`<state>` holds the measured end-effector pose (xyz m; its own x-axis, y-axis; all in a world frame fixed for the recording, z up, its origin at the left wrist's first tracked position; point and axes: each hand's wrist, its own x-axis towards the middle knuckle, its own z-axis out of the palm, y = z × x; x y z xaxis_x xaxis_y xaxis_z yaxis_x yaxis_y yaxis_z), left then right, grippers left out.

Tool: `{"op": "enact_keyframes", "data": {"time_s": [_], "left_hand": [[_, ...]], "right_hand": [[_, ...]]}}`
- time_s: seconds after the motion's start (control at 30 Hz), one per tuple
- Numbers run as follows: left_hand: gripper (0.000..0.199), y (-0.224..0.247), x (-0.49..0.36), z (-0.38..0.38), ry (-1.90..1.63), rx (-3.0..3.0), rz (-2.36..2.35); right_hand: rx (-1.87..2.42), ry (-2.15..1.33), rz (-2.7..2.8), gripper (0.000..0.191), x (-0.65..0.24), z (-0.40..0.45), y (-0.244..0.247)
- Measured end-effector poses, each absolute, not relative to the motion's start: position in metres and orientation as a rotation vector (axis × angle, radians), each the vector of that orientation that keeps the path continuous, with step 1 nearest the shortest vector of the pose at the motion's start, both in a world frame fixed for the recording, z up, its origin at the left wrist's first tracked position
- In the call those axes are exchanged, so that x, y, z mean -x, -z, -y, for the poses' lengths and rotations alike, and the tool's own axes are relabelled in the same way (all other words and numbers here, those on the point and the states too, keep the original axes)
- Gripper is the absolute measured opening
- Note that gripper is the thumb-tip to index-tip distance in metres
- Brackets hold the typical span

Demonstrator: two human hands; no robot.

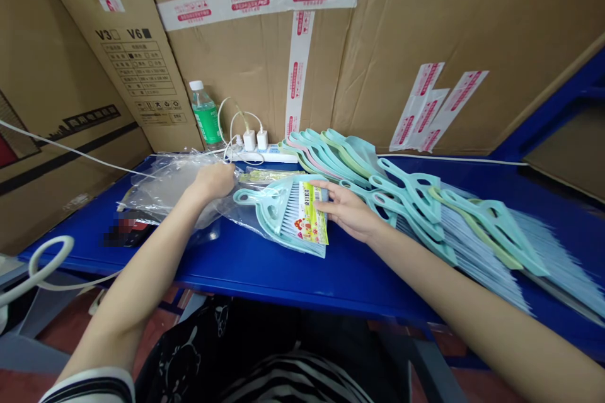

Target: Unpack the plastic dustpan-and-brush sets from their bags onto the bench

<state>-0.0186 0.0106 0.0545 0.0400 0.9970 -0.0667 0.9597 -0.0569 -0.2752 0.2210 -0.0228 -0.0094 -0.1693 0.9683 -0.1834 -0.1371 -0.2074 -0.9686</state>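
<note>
the left hand point(215, 179) is pinching the gathered mouth of a clear plastic bag point(170, 189), its fingers closed narrow on the film, while the right hand point(345, 211) is lying open on the bagged item, with its fingers point(326, 197) spread and pressing on a printed paper card point(312, 213). that item, a pale teal dustpan-and-brush set point(269, 214), is lying flat inside the bag, near the middle of a blue metal table point(227, 277) and just left of a pile of teal and green long-bristled brooms point(454, 220). more pale handles are fanning out behind it, all overlapping. a white power strip point(258, 156) is sitting against the back wall with two plugged-in white chargers point(255, 140) - a green-labelled plastic bottle point(205, 116) is standing just beside it - and taped cardboard boxes point(246, 56) are walling off the table's far side.
</note>
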Motion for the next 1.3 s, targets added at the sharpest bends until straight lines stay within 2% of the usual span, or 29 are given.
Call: {"op": "enact_keyframes", "data": {"time_s": [0.33, 0.57, 0.73, 0.97, 1.3], "left_hand": [[0.038, -0.057, 0.015, -0.012, -0.386, 2.422, 1.953], [0.036, -0.054, 0.02, -0.014, -0.259, 2.548, 2.074], [0.039, -0.056, 0.024, -0.014, -0.303, 2.629, 2.105], [0.046, -0.057, 0.024, -0.011, -0.411, 2.62, 2.088], [0.043, -0.052, 0.021, -0.015, -0.416, 2.548, 1.981]], "right_hand": [[1.166, -1.536, 1.049, 0.038, -0.219, 0.023, 0.006], [1.14, -1.532, 1.068, 0.036, -0.222, 0.02, 0.01], [1.11, -1.56, 1.124, 0.038, -0.225, 0.018, 0.017], [1.104, -1.664, 1.148, 0.023, -0.224, 0.019, 0.015], [1.179, -1.65, 1.11, 0.025, -0.216, 0.027, 0.003]]}}
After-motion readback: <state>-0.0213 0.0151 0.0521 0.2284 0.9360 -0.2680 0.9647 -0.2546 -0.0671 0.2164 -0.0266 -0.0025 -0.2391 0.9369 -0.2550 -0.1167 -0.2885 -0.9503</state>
